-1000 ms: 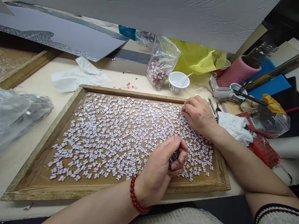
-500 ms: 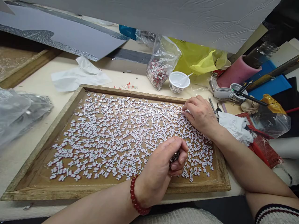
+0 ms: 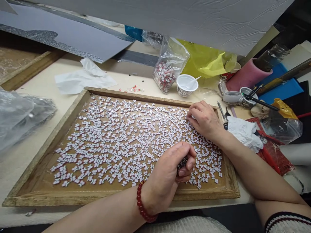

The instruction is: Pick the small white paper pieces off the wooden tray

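A shallow wooden tray lies in front of me, its brown floor covered with several small white bow-shaped pieces. My left hand, with a red bead bracelet at the wrist, is curled into a fist over the tray's near right part and grips a small dark bundle of tiny metal bits. My right hand rests on the tray's far right corner, fingers bent and pinched down among the white pieces; what the fingertips hold is hidden.
Behind the tray stand a clear bag of red-and-white pieces, a white cup with a spoon, a yellow bag and a pink roll. Crumpled white paper and tools lie right; plastic wrap lies left.
My right hand has shifted slightly left and toward the tray's far edge. My left fist has stayed put.
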The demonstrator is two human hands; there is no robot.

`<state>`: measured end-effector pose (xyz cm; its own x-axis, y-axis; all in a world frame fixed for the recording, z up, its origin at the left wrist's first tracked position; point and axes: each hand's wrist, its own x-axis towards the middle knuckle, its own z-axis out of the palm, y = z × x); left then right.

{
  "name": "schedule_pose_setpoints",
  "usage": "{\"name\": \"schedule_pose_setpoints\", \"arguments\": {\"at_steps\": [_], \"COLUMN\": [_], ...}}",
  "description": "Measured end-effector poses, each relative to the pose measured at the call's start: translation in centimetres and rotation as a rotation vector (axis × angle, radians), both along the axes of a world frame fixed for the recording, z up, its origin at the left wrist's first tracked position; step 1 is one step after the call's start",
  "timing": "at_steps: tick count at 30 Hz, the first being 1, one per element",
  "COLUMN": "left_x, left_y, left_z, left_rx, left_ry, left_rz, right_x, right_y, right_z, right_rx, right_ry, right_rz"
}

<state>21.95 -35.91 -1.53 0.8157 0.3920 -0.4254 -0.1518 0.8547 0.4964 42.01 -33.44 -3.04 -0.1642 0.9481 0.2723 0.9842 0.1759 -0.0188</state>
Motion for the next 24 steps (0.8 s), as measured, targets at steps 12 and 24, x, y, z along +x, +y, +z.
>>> {"name": "schedule_pose_setpoints", "arguments": {"at_steps": [12, 24], "left_x": [0.07, 0.0], "left_y": [0.14, 0.16], "left_z": [0.19, 0.02], "left_rx": [0.019, 0.033], "left_ry": [0.017, 0.008], "left_rz": [-0.004, -0.02], "right_x": [-0.06, -0.14], "right_y": [0.02, 0.3], "right_z": [0.3, 0.06], "right_rx": [-0.006, -0.017], "right_ry": [-0.015, 0.007], "right_rz": [-0.018, -0.027]}}
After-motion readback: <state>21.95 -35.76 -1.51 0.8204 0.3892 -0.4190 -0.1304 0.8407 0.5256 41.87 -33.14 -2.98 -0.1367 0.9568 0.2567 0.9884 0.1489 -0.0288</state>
